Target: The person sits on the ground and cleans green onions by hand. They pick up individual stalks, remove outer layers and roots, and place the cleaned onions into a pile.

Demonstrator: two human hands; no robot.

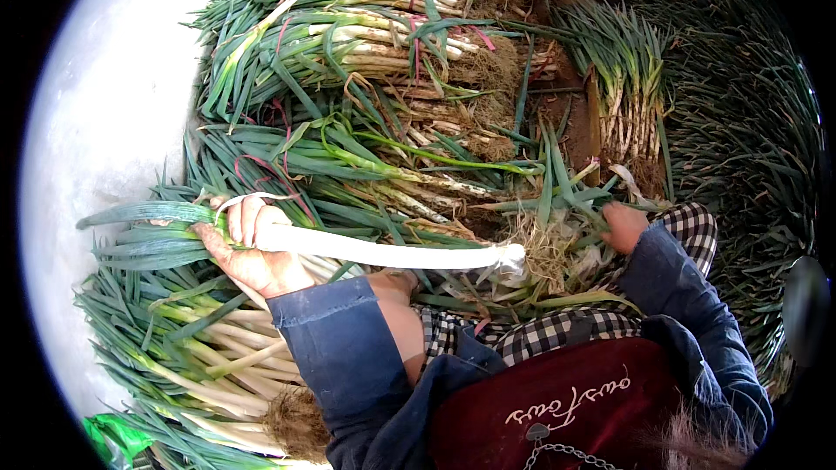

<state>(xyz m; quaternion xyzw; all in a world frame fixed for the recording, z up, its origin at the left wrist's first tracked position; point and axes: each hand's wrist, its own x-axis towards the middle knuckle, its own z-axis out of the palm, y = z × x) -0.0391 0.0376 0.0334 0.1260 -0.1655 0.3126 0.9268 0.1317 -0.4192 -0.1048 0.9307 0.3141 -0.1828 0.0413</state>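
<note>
A long green onion with a smooth white stalk (392, 254) lies across my left hand (258, 248), whose fingers close round it where the green leaves begin. Its root end points right, beside a heap of fibrous roots and peeled skins (555, 251) at my lap. My right hand (624, 227) is at the right edge of that heap, touching green leaf pieces; its fingers are partly hidden, and whether it grips a leaf cannot be told. Below my left forearm lie several pale-stalked green onions (241, 365) with brown roots.
Bundles of green onions tied with pink strips (418, 46) are stacked ahead. A smaller upright bunch (630, 104) stands at the right by a wooden board (593, 124). Dark green leaves (731, 91) fill the far right. A green plastic bag (114, 437) lies at the lower left.
</note>
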